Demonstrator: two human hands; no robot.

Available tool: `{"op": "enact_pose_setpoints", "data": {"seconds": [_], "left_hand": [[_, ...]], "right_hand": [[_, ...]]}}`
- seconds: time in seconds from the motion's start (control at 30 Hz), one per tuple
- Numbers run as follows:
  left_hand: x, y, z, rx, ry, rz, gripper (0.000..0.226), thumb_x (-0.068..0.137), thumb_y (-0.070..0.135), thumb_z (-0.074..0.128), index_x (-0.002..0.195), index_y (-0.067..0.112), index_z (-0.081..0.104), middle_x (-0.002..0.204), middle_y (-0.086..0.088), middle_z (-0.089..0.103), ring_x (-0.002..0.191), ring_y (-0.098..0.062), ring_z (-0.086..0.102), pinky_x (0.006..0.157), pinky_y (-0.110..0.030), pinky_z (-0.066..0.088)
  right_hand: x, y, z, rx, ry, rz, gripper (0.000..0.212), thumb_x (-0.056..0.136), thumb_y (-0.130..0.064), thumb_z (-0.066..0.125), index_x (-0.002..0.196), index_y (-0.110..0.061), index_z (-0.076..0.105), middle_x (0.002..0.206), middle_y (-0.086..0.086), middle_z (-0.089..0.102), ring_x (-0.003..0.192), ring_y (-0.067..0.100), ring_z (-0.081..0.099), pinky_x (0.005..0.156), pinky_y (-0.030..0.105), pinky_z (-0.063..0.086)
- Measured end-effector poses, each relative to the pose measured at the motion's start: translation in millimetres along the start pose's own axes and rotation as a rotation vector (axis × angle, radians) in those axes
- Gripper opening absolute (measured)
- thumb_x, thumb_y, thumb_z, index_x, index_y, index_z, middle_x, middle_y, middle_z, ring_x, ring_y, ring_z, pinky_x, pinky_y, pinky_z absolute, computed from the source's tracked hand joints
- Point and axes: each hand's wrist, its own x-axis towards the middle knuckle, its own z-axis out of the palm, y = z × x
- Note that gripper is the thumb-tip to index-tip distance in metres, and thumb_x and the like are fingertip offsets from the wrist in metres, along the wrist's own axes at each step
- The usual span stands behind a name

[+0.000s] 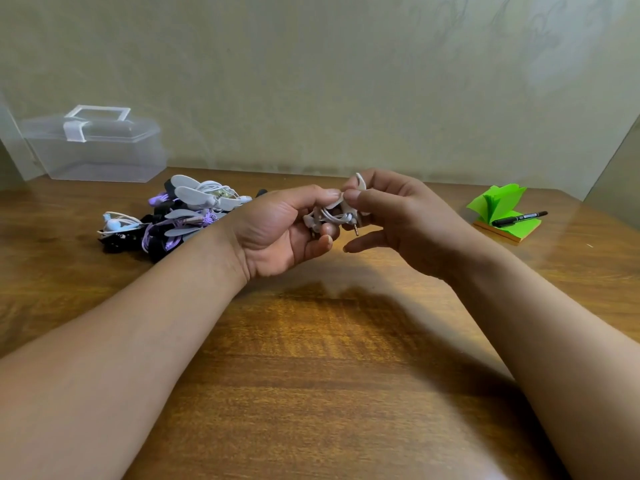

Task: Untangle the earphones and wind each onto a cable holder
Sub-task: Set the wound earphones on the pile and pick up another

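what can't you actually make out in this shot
Head view, the only one:
the white earphones: how far wound on their holder, covered by the left hand and right hand
the pile of earphones: number of sets, overlapping, partly behind the left wrist
the marker: label print too small
the clear box: contents blurred

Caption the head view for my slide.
Left hand and right hand hold white earphones on a cable holder above a wooden table.
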Motion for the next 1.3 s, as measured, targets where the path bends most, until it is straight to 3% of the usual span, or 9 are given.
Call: {"op": "enact_pose_setpoints", "data": {"seconds": [0.27,0.43,0.6,0.73,0.83,0.93,1.07,1.2,1.3], "left_hand": [[-3.0,-1.2,2.8,0.02,0.083,-0.019,0.022,0.095,0.017,0.061,0.109,0.001,0.064,0.081,-0.011,0.069,0.063,-0.015,0.067,0.055,-0.024,0.061],[-1.8,-1.5,6.2,-0.014,0.1,-0.009,0.018,0.095,0.013,0.06,0.109,0.002,0.064,0.089,-0.013,0.071,0.067,-0.016,0.07,0.057,-0.023,0.061],[3.5,-6.9,12.0,0.121,0.219,0.03,0.014,0.1,0.009,0.059,0.106,0.001,0.069,0.093,-0.015,0.077,0.081,-0.023,0.078,0.063,-0.024,0.063],[7.8,-12.1,12.8,0.147,0.281,0.082,0.015,0.101,0.002,0.055,0.104,-0.003,0.069,0.097,-0.018,0.076,0.088,-0.027,0.077,0.072,-0.031,0.065],[9.5,-12.7,12.6,0.106,0.257,0.093,0.022,0.104,0.0,0.049,0.115,-0.009,0.066,0.114,-0.022,0.074,0.099,-0.033,0.076,0.076,-0.034,0.064],[9.4,-13.7,14.6,0.155,0.251,0.095,0.029,0.11,0.009,0.042,0.12,-0.009,0.061,0.106,-0.021,0.073,0.084,-0.03,0.077,0.068,-0.032,0.063],[9.9,-17.4,15.8,0.416,0.33,0.112,0.03,0.112,0.018,0.039,0.105,-0.001,0.061,0.093,-0.019,0.067,0.063,-0.021,0.068,0.059,-0.028,0.059],[10.7,-18.1,12.7,0.544,0.364,0.132,0.035,0.113,0.022,0.035,0.101,0.001,0.061,0.088,-0.016,0.062,0.064,-0.02,0.062,0.055,-0.026,0.055],[13.0,-20.3,12.7,0.619,0.402,0.14,0.033,0.113,0.027,0.035,0.11,0.001,0.056,0.095,-0.015,0.062,0.067,-0.023,0.064,0.062,-0.035,0.059]], "right_hand": [[2.1,-0.4,6.0,0.026,0.022,0.006,0.009,0.102,-0.008,0.056,0.093,-0.012,0.056,0.083,0.009,0.066,0.069,0.022,0.066,0.059,0.036,0.057],[3.3,-1.8,7.2,0.02,0.076,-0.001,0.006,0.087,-0.011,0.061,0.088,-0.011,0.055,0.084,0.014,0.06,0.062,0.024,0.063,0.055,0.034,0.054],[3.9,2.4,6.3,-0.21,0.148,-0.068,0.009,0.093,0.0,0.063,0.088,-0.005,0.057,0.081,0.018,0.066,0.061,0.027,0.066,0.059,0.04,0.057],[5.4,8.7,6.4,-0.429,0.203,-0.127,0.013,0.093,-0.012,0.074,0.092,-0.006,0.063,0.08,0.013,0.073,0.066,0.029,0.073,0.064,0.047,0.064],[5.9,10.2,5.9,-0.518,0.231,-0.145,0.012,0.094,-0.017,0.076,0.093,-0.012,0.065,0.081,0.009,0.074,0.065,0.023,0.073,0.063,0.042,0.063],[5.9,13.1,9.3,-0.657,0.277,-0.18,0.012,0.093,-0.027,0.078,0.091,-0.021,0.067,0.079,-0.002,0.072,0.066,0.013,0.068,0.061,0.035,0.058],[2.3,10.5,12.7,-0.758,0.232,-0.159,0.011,0.096,-0.031,0.074,0.094,-0.022,0.069,0.083,-0.005,0.073,0.068,0.008,0.071,0.065,0.036,0.06],[-0.4,7.1,14.9,-0.748,0.177,-0.133,0.006,0.098,-0.026,0.071,0.097,-0.02,0.071,0.082,-0.003,0.073,0.072,0.009,0.072,0.072,0.041,0.061],[0.0,8.1,18.2,-0.77,0.244,-0.152,0.008,0.097,-0.028,0.071,0.095,-0.021,0.067,0.081,-0.004,0.071,0.072,0.011,0.071,0.071,0.042,0.06]]}}
